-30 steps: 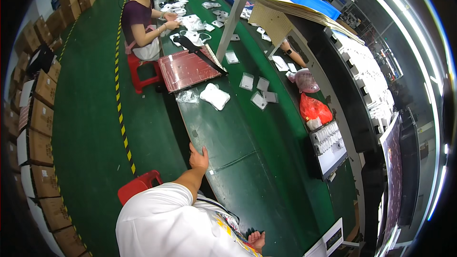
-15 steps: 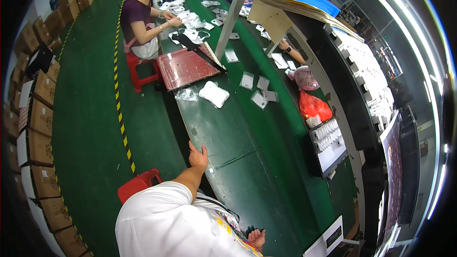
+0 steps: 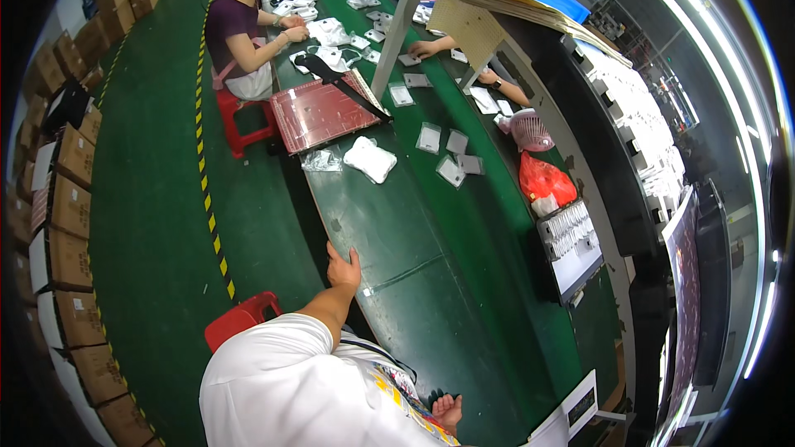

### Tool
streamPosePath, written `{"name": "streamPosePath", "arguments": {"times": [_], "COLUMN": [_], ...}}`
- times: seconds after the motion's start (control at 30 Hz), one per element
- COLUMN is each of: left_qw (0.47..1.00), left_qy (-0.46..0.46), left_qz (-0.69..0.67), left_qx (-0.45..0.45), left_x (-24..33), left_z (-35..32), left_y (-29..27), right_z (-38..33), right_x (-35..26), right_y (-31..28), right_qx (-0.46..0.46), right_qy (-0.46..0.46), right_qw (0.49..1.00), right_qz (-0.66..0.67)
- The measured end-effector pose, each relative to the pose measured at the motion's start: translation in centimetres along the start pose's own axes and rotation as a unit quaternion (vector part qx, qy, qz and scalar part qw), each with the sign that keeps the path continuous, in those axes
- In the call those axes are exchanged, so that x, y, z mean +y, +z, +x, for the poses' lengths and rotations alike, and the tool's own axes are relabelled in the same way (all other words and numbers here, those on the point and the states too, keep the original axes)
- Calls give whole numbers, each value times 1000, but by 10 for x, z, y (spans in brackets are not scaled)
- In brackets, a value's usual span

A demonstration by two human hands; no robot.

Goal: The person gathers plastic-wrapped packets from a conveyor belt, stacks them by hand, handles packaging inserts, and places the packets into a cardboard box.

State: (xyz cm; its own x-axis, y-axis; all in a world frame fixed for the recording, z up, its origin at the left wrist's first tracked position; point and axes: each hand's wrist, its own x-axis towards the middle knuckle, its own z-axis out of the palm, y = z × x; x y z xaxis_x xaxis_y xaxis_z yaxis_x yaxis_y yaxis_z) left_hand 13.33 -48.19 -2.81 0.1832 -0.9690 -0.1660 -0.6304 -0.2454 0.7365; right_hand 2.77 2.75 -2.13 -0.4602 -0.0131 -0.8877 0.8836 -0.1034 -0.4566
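Observation:
My left hand [image 3: 343, 268] rests at the left edge of the dark green worktable [image 3: 373, 236], thumb apart from the fingers and nothing held. Close to my body at the bottom, my right hand [image 3: 447, 410] lies palm up by the table's near edge, its fingers loosely bent and holding nothing. Farther up the table from my left hand sit a white bagged bundle [image 3: 370, 160] and some clear plastic bags [image 3: 322, 159]. Beyond them is a red cutting-mat-like board [image 3: 325, 114] with a black strap [image 3: 339, 83] across it.
Several flat packets [image 3: 429, 138] lie on the green belt. A seated co-worker [image 3: 240, 33] handles white items; another person's hand [image 3: 426, 48] touches a packet. Right of the belt are a pink basket [image 3: 530, 131], red bag [image 3: 546, 180] and box [image 3: 570, 240]. A red stool [image 3: 240, 324] stands left.
Another person's hand has reached in from the right to a packet on the belt, and one more grey packet lies near it. My own hands stay nearly where they were.

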Motion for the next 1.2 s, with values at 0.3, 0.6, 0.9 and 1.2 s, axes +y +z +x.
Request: {"name": "streamPosePath", "arguments": {"times": [0.3, 0.6, 0.9, 1.2], "left_qw": [1000, 1000, 1000, 1000], "left_qy": [4, 5, -7, -1], "left_qz": [8, 5, 8, 13], "left_qx": [-2, -8, -8, 6], "left_x": [-1, 4, 5, 2], "left_z": [0, -1, 0, 1], "left_y": [-1, -3, -2, -1], "right_z": [-3, 6, 3, -2], "right_x": [3, 3, 3, 4], "right_y": [2, -7, -7, 2], "right_qx": [26, 15, -68, 16], "right_qy": [-22, -21, -4, -24], "right_qw": [999, 999, 997, 999], "right_qz": [11, 25, 42, 17]}}
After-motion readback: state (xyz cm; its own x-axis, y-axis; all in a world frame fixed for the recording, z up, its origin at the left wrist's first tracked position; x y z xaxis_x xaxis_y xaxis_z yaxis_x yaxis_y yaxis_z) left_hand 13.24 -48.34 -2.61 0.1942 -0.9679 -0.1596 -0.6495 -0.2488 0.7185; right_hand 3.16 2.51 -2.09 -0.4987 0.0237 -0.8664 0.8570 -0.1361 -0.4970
